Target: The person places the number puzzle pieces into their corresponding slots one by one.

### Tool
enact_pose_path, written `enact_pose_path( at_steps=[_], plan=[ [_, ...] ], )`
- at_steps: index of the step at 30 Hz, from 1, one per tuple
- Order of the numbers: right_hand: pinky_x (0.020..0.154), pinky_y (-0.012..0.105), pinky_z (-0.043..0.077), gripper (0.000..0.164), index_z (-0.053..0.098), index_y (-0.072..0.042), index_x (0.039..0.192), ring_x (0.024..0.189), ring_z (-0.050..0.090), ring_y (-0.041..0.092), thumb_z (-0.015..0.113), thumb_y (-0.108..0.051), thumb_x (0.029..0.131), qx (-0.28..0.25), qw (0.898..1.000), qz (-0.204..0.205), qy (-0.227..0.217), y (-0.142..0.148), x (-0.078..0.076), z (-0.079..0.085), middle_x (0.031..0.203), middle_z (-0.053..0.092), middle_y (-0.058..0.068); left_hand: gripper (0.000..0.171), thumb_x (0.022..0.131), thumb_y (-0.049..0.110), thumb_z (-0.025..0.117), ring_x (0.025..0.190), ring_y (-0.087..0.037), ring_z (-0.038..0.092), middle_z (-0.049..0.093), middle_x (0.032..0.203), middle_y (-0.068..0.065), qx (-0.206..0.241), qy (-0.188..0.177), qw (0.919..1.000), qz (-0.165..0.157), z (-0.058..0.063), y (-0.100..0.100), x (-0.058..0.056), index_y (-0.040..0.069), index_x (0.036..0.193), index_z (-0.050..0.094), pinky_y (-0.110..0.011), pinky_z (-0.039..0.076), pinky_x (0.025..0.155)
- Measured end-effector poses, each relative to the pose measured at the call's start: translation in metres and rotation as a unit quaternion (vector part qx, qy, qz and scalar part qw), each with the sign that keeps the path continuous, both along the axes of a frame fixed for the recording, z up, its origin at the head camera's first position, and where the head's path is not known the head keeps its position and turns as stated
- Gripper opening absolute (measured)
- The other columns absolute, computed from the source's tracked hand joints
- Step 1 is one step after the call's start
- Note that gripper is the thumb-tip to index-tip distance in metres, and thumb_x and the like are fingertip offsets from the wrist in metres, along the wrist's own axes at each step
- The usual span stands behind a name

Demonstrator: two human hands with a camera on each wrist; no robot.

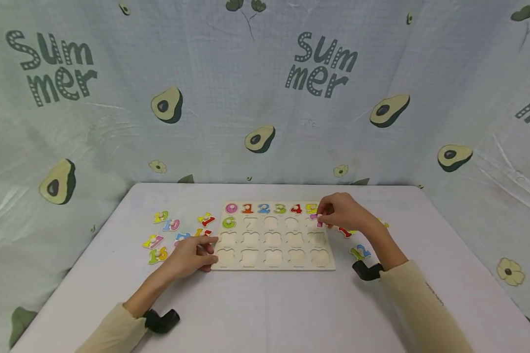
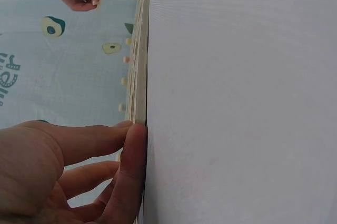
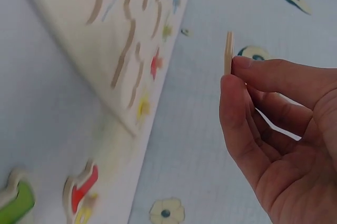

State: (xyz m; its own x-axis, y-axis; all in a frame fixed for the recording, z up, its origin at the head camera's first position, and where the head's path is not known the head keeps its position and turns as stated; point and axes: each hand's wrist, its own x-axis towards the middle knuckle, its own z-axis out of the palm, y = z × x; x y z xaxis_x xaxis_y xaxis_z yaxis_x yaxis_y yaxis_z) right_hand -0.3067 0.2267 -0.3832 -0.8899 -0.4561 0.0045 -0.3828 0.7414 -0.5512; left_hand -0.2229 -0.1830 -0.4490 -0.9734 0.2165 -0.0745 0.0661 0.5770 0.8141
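Note:
A wooden number puzzle board lies on the table, with coloured numbers 0 to 5 in its top row and a green 6 below. My left hand holds the board's left side near its front corner; in the left wrist view, the thumb and a finger meet at its edge. Over the board's right side, my right hand pinches a pink number piece, seemingly a 7. The right wrist view shows this thin wooden piece edge-on between thumb and fingertip, raised off the board.
Loose number pieces, among them a 10 and a 16, lie left of the board. To the right are a green-and-blue 12 and a red-and-yellow piece, partly behind the right arm. A patterned curtain stands behind the white table.

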Motion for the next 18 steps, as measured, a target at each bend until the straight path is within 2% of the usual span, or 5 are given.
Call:
enact_pose_path(
  at_steps=[7,18],
  plan=[
    [0.065,0.029,0.055,0.006,0.072,-0.002,0.095,0.066,0.070,0.024,0.074,-0.008,0.093,-0.028,0.999,0.041,-0.003,-0.035,-0.009,0.000,0.085,0.075,0.017,0.053,0.089,0.004,0.077,0.066,-0.014,0.067,0.061,0.096,-0.009,-0.002,0.001,1.0000,0.002,-0.001,0.000,-0.001,-0.006,0.139,0.061,-0.026,0.060,0.062],
    [0.065,0.025,0.056,0.006,0.073,-0.003,0.092,0.064,0.071,0.018,0.074,-0.009,0.093,-0.036,0.997,0.063,-0.009,-0.092,-0.024,-0.003,0.085,0.077,0.014,0.053,0.089,0.004,0.077,0.066,-0.014,0.067,0.061,0.096,-0.009,0.002,0.003,1.0000,-0.002,-0.002,0.000,0.000,-0.007,0.138,0.060,-0.027,0.060,0.062]
  ],
)
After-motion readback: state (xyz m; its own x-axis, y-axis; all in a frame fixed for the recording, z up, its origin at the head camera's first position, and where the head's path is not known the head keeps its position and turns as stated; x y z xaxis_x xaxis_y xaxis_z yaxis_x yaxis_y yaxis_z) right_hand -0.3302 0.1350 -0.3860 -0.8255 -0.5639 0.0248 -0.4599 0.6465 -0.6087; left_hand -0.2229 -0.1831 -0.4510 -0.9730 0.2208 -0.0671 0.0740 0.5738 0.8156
